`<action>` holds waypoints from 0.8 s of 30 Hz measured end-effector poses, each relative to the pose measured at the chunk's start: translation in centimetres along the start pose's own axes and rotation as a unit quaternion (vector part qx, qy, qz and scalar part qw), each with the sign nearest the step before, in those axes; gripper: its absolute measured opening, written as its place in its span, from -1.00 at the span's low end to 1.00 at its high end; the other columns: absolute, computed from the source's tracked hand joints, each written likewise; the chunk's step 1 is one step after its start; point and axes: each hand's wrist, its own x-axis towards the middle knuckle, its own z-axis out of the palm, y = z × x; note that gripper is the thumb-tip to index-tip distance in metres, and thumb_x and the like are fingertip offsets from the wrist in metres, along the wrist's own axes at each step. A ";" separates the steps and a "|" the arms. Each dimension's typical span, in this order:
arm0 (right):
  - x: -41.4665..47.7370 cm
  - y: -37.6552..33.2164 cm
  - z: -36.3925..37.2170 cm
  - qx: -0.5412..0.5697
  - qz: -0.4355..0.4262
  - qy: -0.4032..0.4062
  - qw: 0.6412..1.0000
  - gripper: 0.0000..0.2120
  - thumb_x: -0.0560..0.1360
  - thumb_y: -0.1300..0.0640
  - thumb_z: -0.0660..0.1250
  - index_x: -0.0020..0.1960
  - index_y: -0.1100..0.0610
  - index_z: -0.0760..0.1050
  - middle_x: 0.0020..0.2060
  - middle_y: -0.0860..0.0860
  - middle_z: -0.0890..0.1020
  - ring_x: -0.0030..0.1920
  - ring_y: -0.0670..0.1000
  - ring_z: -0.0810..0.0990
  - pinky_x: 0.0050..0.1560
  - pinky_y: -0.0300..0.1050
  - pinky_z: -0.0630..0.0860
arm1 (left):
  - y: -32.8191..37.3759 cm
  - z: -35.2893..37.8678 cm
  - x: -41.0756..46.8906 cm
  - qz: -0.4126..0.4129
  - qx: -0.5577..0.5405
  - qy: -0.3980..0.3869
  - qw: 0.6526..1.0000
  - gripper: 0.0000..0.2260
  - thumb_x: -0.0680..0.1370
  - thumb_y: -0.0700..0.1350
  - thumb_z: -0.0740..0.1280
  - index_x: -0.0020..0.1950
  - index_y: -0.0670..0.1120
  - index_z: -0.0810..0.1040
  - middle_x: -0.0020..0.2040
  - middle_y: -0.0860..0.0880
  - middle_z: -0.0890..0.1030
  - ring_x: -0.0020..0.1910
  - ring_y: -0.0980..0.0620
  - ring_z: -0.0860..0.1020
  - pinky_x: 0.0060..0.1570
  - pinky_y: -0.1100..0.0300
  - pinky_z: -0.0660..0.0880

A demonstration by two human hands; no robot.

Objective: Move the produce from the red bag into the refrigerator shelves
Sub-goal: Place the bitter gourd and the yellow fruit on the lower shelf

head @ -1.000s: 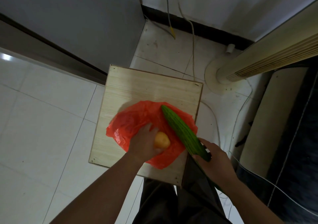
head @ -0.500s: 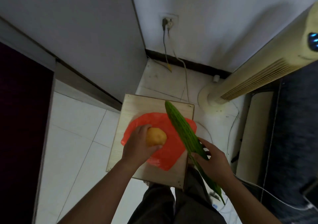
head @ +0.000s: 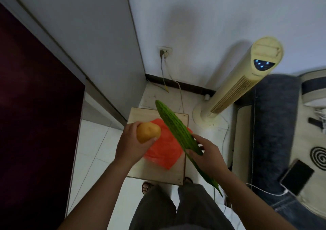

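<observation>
A: White tiled floor (head: 95, 150), a grey wall corner, and a low wooden desk (head: 155, 173) just before the person's feet. What's on it?

B: Only the red bag (head: 164, 153), lying slack. Both pieces of produce are held above the desk.

A: Who has what?

B: The left grip (head: 129, 146) is curled round a yellow lump (head: 148, 131), a potato or a fruit; the light is too dim to say. The right grip (head: 208, 157) wraps the long green gourd (head: 174, 127) below its middle. The gourd's long axis runs from the person's right side out past the desk's far edge.

A: And the refrigerator?

B: Possibly the dark maroon panel (head: 35, 106) left of the desk, though no shelves show. The left grip is nearer it, so the gourd would have to swing across. The tower fan (head: 247, 81) stands right of the desk, clear of that path.
</observation>
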 end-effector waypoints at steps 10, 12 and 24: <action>-0.1 -2.0 -3.2 -0.003 -0.150 -0.068 0.986 -0.47 0.42 0.00 0.40 0.34 -0.22 0.32 0.21 -0.16 0.53 0.03 -0.24 0.52 -0.01 -0.22 0.57 | 2.5 -0.6 -6.8 -0.051 -0.016 0.067 0.996 -0.36 0.29 0.22 0.48 0.29 0.08 0.37 0.18 0.06 0.43 0.06 0.09 0.44 0.00 0.20 0.40; 0.0 -2.2 -3.2 -0.006 -0.181 -0.091 0.979 -0.45 0.42 0.01 0.40 0.28 -0.39 0.27 0.19 -0.20 0.52 0.06 -0.24 0.51 -0.01 -0.15 0.58 | 2.7 -0.7 -8.5 -0.068 -0.033 0.095 0.993 -0.36 0.29 0.23 0.47 0.29 0.10 0.37 0.17 0.08 0.43 0.05 0.12 0.43 0.00 0.24 0.38; -4.0 -0.9 0.3 -0.106 -0.263 -0.245 0.927 -0.47 0.39 0.05 0.44 0.33 -0.12 0.41 0.07 -0.14 0.60 0.03 -0.12 0.55 0.01 -0.26 0.45 | 0.0 -0.1 -22.4 -0.136 -0.019 0.210 0.968 -0.37 0.35 0.24 0.42 0.35 0.10 0.33 0.25 0.12 0.38 0.07 0.20 0.38 0.03 0.37 0.32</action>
